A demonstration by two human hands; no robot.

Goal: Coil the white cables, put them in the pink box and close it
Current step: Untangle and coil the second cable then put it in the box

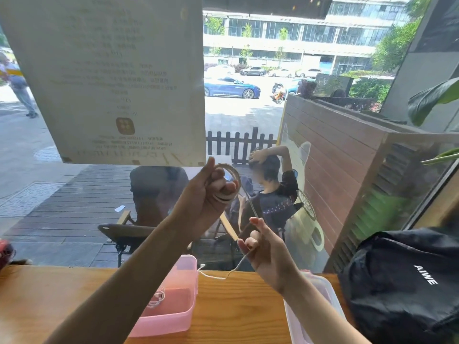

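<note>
We hold white cable (250, 207) raised above wooden counter (236, 306). Left hand (211, 192) curled round wound loops; right hand (260, 244) pinches free strand. Tail trails down to counter, just right of pink box (169, 316). Box open, one coil (156, 297) already inside. Lid (318, 316) near right. Risk, we judge: slack pinch lets loops spring apart; dragging tail may snag box rim.

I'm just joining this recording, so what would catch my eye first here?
Two raised hands mid-frame: the left hand holds a coil of white cable, and the right hand pinches the loose strand below. On the wooden counter sits an open pink box with another coiled cable inside.
</note>
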